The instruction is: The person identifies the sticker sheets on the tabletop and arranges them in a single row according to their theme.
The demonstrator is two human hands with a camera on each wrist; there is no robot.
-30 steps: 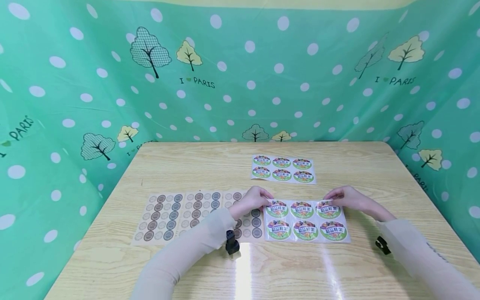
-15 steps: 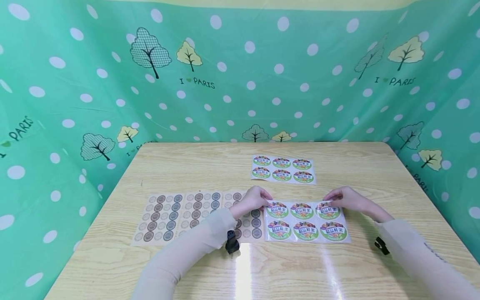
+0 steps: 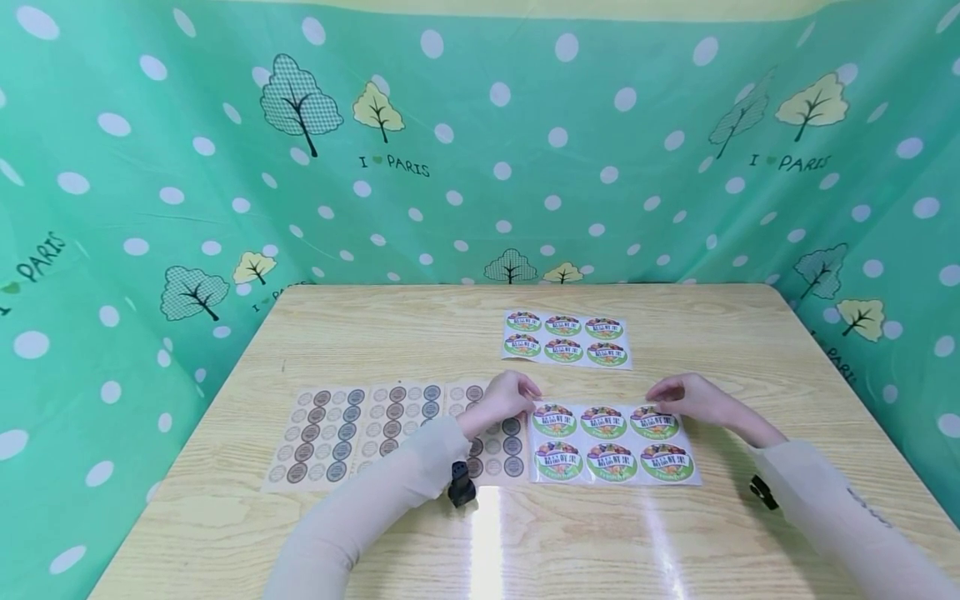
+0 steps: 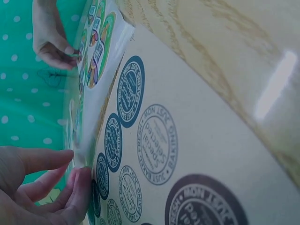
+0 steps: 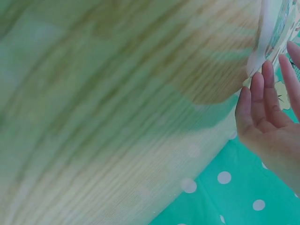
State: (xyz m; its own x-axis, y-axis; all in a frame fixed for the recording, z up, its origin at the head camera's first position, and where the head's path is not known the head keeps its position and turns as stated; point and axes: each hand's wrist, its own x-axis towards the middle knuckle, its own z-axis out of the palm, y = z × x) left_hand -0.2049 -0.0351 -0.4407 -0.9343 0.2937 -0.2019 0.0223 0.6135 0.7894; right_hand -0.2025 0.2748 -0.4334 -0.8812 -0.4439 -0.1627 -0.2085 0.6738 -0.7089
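Note:
A sheet of stickers [image 3: 611,446] with fruit pictures and green ovals lies in front of the person, its shiny top edge between both hands. My left hand [image 3: 508,396] has thumb and fingers at its far left corner, pinching the edge. The left wrist view shows these fingertips [image 4: 82,174] right at the sheet's curved corner. At the far right corner, my right hand [image 3: 697,398] holds the edge between thumb and fingers. In the right wrist view, its fairly straight fingers [image 5: 268,82] reach the white edge. Beside the left forearm lie beige sheets of round brown and grey stickers [image 3: 330,433].
Farther back on the wooden table [image 3: 375,333] is a second sheet of fruit stickers [image 3: 564,338]. The beige sheets run side by side at the left, partly under the left arm. A green dotted curtain [image 3: 480,200] surrounds the table's back and sides.
The top edge of the fruit sticker sheet has dropped slightly toward the person and lies flatter. My left hand has shifted a little to the left. The right hand is nearly still.

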